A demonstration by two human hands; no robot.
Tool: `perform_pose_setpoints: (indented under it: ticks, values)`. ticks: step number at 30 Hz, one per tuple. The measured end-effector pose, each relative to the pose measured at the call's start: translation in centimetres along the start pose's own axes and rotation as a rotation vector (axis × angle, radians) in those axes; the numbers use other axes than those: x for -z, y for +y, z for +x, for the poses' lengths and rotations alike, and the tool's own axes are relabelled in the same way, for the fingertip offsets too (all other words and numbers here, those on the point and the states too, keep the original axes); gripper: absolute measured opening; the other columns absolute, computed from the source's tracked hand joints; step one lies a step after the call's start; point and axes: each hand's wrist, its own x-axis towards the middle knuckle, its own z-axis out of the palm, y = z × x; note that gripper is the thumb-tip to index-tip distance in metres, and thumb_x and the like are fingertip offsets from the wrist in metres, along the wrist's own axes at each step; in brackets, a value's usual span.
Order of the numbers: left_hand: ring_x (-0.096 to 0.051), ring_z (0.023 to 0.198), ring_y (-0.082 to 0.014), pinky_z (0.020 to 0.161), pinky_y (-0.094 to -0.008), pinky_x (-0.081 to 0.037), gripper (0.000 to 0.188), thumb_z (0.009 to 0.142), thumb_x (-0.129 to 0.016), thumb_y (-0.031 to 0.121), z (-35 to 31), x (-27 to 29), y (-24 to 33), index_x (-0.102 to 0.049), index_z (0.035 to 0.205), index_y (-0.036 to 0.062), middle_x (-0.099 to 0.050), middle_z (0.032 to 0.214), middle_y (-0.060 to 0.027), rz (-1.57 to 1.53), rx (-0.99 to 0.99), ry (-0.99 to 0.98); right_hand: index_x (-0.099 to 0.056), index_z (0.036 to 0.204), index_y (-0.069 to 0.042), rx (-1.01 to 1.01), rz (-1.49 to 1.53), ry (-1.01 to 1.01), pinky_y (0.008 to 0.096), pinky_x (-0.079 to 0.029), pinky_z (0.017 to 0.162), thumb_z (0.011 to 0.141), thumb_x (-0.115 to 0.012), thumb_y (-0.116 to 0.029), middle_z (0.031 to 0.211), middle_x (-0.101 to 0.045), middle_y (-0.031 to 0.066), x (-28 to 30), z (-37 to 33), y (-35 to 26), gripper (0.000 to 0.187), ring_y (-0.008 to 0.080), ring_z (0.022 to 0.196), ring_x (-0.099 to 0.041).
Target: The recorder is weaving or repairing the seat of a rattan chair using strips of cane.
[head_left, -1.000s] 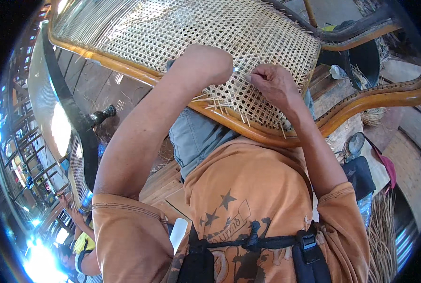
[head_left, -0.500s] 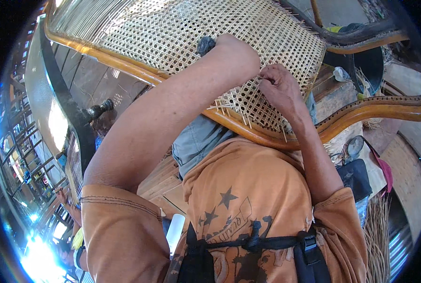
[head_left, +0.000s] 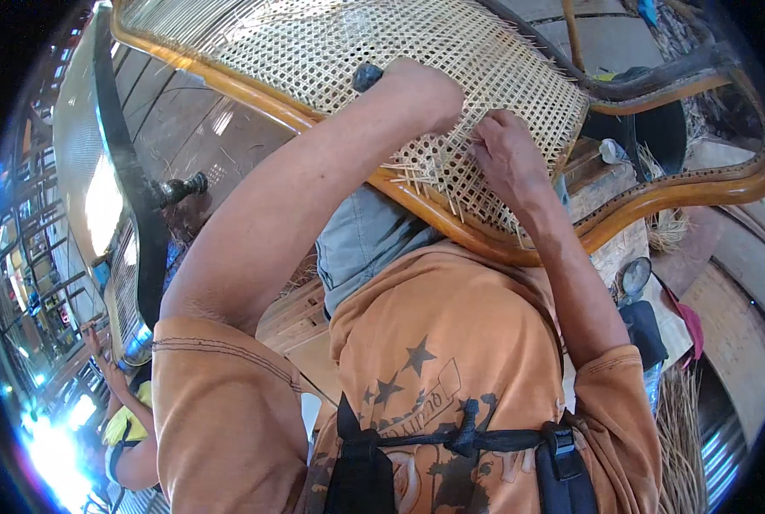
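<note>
Pale woven cane [head_left: 348,51] fills a curved, varnished wooden frame [head_left: 254,101] in front of me, with loose strand ends [head_left: 421,171] sticking up near its closest edge. My left hand [head_left: 421,90] is closed above the weave, bent at the wrist, its fingers mostly hidden. A dark rounded lump [head_left: 367,77] juts from its left side, like the end of a handle; the rest of it is out of sight. Close by on the right, my right hand [head_left: 509,154] curls down onto the cane, thumb and fingers pinched together. What they pinch is too small to make out.
A second curved frame piece [head_left: 656,201] lies at the right. Beyond it are a dark bucket [head_left: 665,128] and a glass jar [head_left: 635,276]. Another caned panel in a dark frame [head_left: 130,163] stands at left, near a co-worker's arm [head_left: 121,385]. Dry strands [head_left: 678,420] hang at lower right.
My left hand has drawn slightly left, away from my right hand. The right hand has turned a little over the weave. The whole view has shifted, and more of the co-worker shows at left.
</note>
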Motion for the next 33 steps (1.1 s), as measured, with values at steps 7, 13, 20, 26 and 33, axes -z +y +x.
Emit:
perform_pose_setpoints:
  ticks: [7,13,20,26,33]
  values:
    - [-0.064,0.091,-0.0231,0.077,-0.0384,-0.05,0.026,0.076,-0.055,0.015,-1.7,-1.5,-2.6,-0.068,0.099,0.011,-0.066,0.1,-0.0068,-0.061,0.106,0.042,-0.061,0.09,-0.007,0.287,-0.184,-0.025,0.0363,-0.046,0.081,0.076,-0.056,-0.005,0.098,-0.058,0.0086,1.0,2.0,0.2,0.015,0.029,0.093,-0.054]
    - [-0.064,0.082,-0.0296,0.071,-0.0413,-0.051,0.028,0.077,-0.055,0.027,-2.4,-3.0,-3.1,-0.067,0.088,0.0049,-0.066,0.089,-0.0138,-0.131,0.062,0.16,-0.06,0.081,-0.008,0.35,-0.255,-0.156,0.0369,-0.047,0.078,0.074,-0.057,-0.014,0.09,-0.056,0.0074,0.9,3.1,1.2,0.01,0.0268,0.093,-0.053]
    - [-0.061,0.074,-0.0325,0.066,-0.0431,-0.048,0.033,0.081,-0.053,0.034,-4.2,-5.4,-6.7,-0.065,0.079,0.0038,-0.063,0.079,-0.0152,-0.213,0.134,0.175,-0.059,0.08,-0.004,0.225,-0.005,-0.15,0.0375,-0.046,0.077,0.081,-0.055,-0.014,0.086,-0.057,0.0106,1.2,2.7,3.6,0.012,0.0282,0.085,-0.055]
    - [-0.058,0.069,-0.0306,0.063,-0.041,-0.044,0.031,0.084,-0.052,0.03,-4.9,-7.9,-5.7,-0.059,0.087,-0.0001,-0.059,0.072,-0.0169,-0.492,0.119,0.509,-0.059,0.084,-0.003,0.141,0.179,-0.132,0.0375,-0.046,0.074,0.079,-0.06,-0.014,0.081,-0.056,0.0125,1.4,1.7,4.2,0.012,0.0311,0.083,-0.055]
    - [-0.047,0.058,-0.0157,0.057,-0.0331,-0.04,0.028,0.08,-0.054,0.024,-3.9,-6.1,-4.0,-0.058,0.083,-0.0029,-0.051,0.062,-0.0113,-0.902,0.063,0.346,-0.058,0.085,-0.004,0.194,0.168,-0.106,0.0359,-0.046,0.074,0.079,-0.06,-0.01,0.087,-0.056,0.0101,1.1,1.7,3.9,0.008,0.0289,0.085,-0.054]
